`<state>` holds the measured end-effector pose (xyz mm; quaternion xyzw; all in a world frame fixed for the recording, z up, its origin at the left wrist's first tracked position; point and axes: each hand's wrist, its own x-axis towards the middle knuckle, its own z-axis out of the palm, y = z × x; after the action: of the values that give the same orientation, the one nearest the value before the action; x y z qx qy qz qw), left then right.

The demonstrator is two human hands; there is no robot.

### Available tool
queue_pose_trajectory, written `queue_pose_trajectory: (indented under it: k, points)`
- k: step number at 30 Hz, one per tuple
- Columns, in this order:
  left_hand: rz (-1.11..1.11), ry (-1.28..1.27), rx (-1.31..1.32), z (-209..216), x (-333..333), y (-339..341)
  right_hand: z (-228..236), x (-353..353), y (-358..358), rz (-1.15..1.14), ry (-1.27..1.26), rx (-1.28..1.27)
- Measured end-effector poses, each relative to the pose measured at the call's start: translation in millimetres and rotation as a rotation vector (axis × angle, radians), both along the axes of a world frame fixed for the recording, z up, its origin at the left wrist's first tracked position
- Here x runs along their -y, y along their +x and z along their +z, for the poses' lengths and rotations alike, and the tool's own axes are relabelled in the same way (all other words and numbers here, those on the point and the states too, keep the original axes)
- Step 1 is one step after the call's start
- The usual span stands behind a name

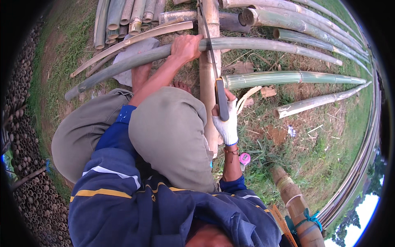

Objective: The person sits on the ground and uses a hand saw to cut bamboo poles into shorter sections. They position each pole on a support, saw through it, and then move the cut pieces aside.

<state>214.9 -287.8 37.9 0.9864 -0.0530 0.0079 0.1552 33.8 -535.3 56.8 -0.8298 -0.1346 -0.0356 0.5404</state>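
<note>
A long green-grey bamboo pole (255, 44) lies crosswise over an upright-running bamboo support (210, 86). My bare left hand (186, 47) is wrapped round the pole just left of the support. In a white fingerless glove, my right hand (225, 117) grips the black and yellow handle of a handsaw (221, 99). The thin dark saw blade (211, 53) runs away from me across the pole, right beside my left hand. Whether its teeth have cut into the bamboo cannot be made out.
Bamboo poles (284, 20) lie at the far right, with a split green pole (263, 79) nearer. Cut bamboo pieces (138, 16) are stacked at the far left. A pink tape measure (245, 158) rests on the grass by my right wrist. Stacked bamboo ends (35, 197) line the left edge.
</note>
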Motion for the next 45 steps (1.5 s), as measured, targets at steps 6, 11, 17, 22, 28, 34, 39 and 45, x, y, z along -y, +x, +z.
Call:
queue_pose_trajectory:
  k: [6, 11, 17, 22, 28, 34, 39, 45]
  points:
    - [0.098, 0.015, 0.004, 8.3, 9.0, -2.6, -11.3, -28.8, 46.0, 0.023, 0.131, -0.098]
    - [0.112, 0.032, -0.047, 11.3, 1.4, 4.3, -18.2, 48.0, -111.8, -0.037, 0.228, -0.528]
    - [0.067, 0.006, -0.001, 14.2, 10.7, 0.4, -20.5, -17.3, 49.0, 0.013, 0.129, -0.202]
    - [0.116, 0.028, -0.066, 15.0, 15.4, -3.4, -15.4, -26.3, 58.9, 0.038, 0.136, -0.173]
    - [0.120, 0.030, -0.093, 10.2, -0.9, 5.5, -16.5, 35.0, -85.6, -0.013, 0.015, -0.150]
    - [0.041, 0.015, -0.011, 13.3, 9.1, 5.3, -16.6, -26.4, 71.4, 0.015, 0.171, -0.108]
    - [0.098, 0.021, -0.057, 20.4, 11.2, 4.0, -11.8, -20.4, 41.2, 0.025, 0.127, -0.134]
    - [0.102, 0.061, -0.085, 6.7, -3.8, 7.5, -18.5, 50.5, -112.3, -0.019, 0.065, -0.364]
